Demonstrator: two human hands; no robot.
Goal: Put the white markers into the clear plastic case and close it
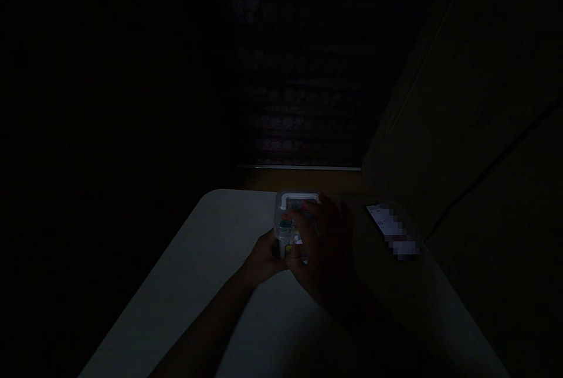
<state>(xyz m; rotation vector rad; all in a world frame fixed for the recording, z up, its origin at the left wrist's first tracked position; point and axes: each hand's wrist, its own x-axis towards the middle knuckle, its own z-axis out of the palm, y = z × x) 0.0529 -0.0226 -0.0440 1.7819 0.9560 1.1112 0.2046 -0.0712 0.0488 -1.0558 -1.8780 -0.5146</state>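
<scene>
A small see-through plastic box (280, 214) with a white handle stands near the far edge of the white table (197, 249). Colourful things show through its lid, too dim to name. My left hand (264, 256) grips the box low on its left side, with the fingertips hidden behind it. Over the lid and the front right side lies my right hand (323, 243), its fingers curved across the top and its thumb at the front face near a white part that looks like a latch.
On the right of the table lies a lit phone (387, 225), its screen partly blurred. A dark cable (488, 176) runs along the wall at the right. Behind the table hangs a dark patterned curtain (285, 102). The room is very dark.
</scene>
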